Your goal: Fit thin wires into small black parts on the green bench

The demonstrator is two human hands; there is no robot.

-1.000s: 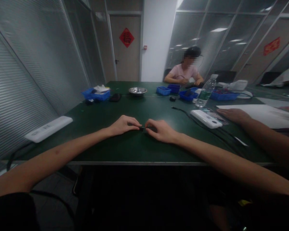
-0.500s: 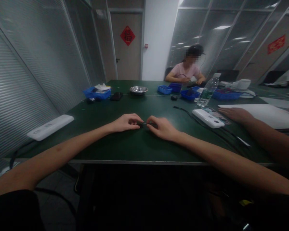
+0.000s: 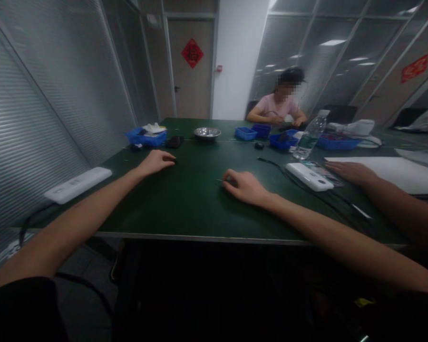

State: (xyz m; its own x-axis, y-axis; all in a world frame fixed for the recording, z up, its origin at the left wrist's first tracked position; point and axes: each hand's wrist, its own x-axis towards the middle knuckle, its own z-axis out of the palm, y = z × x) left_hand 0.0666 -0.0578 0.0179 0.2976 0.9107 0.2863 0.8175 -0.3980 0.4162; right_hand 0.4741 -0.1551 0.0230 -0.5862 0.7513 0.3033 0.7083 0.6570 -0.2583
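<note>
A thin rod (image 3: 219,180) is pinched by the right hand (image 3: 245,187), thumb and forefinger closed on it, over the near middle of the table (image 3: 185,199). The rod is slim, straight and greyish, with a faint metallic shine; its tip is pointed to the left, out past the fingertips, while its other end is hidden by the fingers.

A small dark piece (image 3: 176,162) is gripped at the fingertips of the left hand (image 3: 156,162), farther off and to the left, well apart from the rod. It is nearly black, mostly covered, and its shape cannot be told.

Beyond the left hand, a black phone (image 3: 174,141) is seen lying flat, beside a blue tray (image 3: 153,141) in which white tissue (image 3: 154,128) is heaped. A shiny bowl (image 3: 207,139) is set to the right of the phone. To the right of the right hand, a black cable (image 3: 271,163) and a white power strip (image 3: 306,176) are laid out, with a bottle (image 3: 309,137) stood behind them.
</note>
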